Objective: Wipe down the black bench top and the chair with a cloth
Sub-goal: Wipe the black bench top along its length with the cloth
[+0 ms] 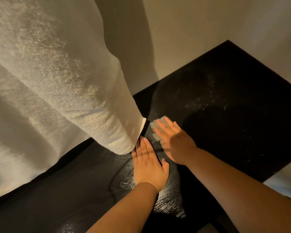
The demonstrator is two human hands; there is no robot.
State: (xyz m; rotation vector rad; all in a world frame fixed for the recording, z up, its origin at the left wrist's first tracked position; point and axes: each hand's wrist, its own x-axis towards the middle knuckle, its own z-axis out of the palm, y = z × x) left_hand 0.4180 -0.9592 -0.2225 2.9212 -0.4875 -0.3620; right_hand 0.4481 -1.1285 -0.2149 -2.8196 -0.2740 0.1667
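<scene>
The black bench top fills the right and lower part of the head view, with dust specks at its far right and wet streaks near me. A small pale cloth lies flat on it under the straight fingers of my right hand, which presses it down; the hand is blurred. My left hand rests flat on the wood beside it, fingers straight, fingertips close to the hanging white fabric. No chair is in view.
A large white towelling cover hangs over the left half of the view, its corner reaching the bench. A plain beige wall stands behind the bench. The bench's right edge drops to a pale floor.
</scene>
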